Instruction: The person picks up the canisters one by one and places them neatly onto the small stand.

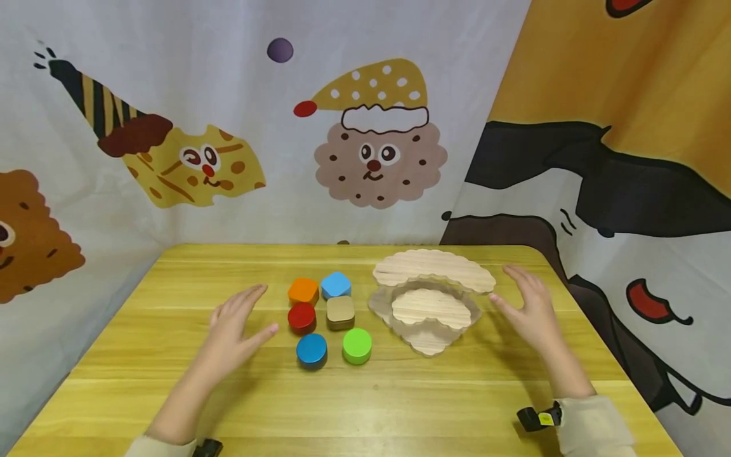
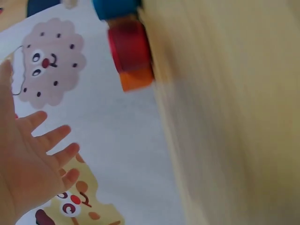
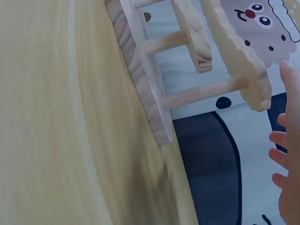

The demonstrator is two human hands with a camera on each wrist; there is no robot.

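Observation:
Fingers spread, the left hand (image 1: 231, 339) is held over the table, left of several coloured blocks, and holds nothing. Nearest to it are a red round block (image 1: 301, 318) and an orange block (image 1: 303, 291). A blue round block (image 1: 311, 350), a green one (image 1: 356, 346), a tan square block (image 1: 340, 312) and a light blue block (image 1: 336, 285) make up the group. The right hand (image 1: 533, 314), empty with fingers apart, is beside a wooden piece with scalloped tiers (image 1: 431, 306). In the right wrist view, pegs join the tiers (image 3: 253, 79); the right hand (image 3: 291, 150) appears apart from them.
The wooden table (image 1: 365, 406) has its far edge against a curtain (image 1: 228, 76) printed with cartoon figures. A black wrist strap device (image 1: 537, 418) is on the right wrist, and part of another (image 1: 208, 448) shows at the left wrist.

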